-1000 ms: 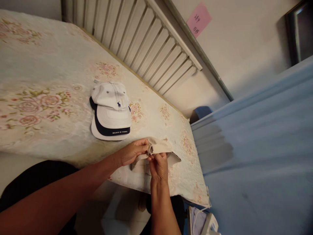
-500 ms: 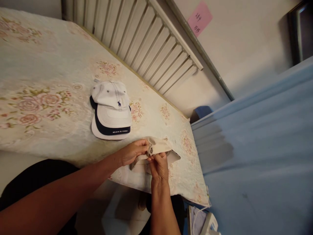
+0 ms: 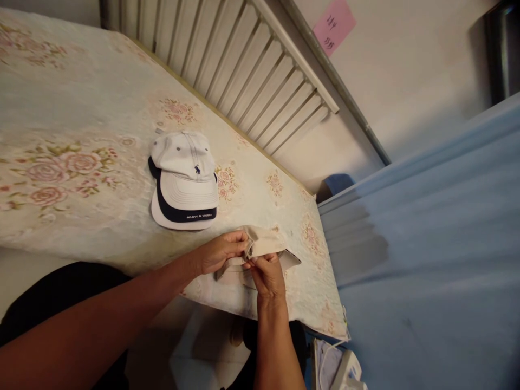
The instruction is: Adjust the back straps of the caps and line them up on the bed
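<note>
A beige cap [image 3: 266,242] is held above the near edge of the table, its brim sticking out to the right. My left hand [image 3: 222,252] pinches the cap's back band from the left, fingers closed on the fabric. Just below and to the right, my right hand [image 3: 266,271] grips the same band near a small buckle or fastener, too small to make out. Up and to the left lies a stack of caps: a white cap [image 3: 184,157] with a dark blue logo on top, a navy brim [image 3: 182,212] with white lettering beneath, and another white brim at the bottom.
A floral cloth [image 3: 122,211] covers the table. Behind it stands a pale slatted rail [image 3: 244,76] against the wall, with a pink note [image 3: 334,26] above. A blue curtain [image 3: 422,260] borders the right side. A white appliance [image 3: 348,371] sits low at right.
My right hand and wrist have shifted slightly to the right at the cap's band. My left hand keeps its hold, and the stacked caps lie as before.
</note>
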A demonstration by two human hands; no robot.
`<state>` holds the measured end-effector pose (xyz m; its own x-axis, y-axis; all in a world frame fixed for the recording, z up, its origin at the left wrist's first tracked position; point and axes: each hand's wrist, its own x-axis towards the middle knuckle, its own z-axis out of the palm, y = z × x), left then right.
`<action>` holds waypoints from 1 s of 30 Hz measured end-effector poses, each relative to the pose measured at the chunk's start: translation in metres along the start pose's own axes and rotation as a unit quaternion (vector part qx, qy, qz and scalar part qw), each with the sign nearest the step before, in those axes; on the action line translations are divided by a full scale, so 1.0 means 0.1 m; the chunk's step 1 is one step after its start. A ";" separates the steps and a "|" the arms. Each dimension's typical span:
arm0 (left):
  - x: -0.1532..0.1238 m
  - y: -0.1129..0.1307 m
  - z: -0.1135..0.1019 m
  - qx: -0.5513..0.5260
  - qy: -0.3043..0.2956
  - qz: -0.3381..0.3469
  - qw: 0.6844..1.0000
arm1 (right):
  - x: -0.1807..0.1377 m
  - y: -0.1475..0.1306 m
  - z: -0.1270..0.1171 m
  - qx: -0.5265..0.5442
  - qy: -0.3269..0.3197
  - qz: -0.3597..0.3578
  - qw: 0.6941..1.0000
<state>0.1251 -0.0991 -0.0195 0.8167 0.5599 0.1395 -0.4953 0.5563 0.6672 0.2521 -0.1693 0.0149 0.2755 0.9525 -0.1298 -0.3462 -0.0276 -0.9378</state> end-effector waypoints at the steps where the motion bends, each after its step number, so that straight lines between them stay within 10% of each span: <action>1: 0.00 -0.01 0.00 0.000 0.000 0.000 1.000 | 0.00 -0.01 -0.01 -0.005 -0.003 0.003 1.000; 30: -0.01 -0.02 0.03 -0.049 0.015 -0.040 0.998 | -0.06 0.12 0.01 -0.017 0.087 -0.045 0.995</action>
<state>0.1256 -0.1024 -0.0188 0.8468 0.5278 0.0653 -0.4559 0.6572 0.6002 0.2456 -0.1754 0.0042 0.4559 0.8848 -0.0964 -0.2844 0.0422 -0.9578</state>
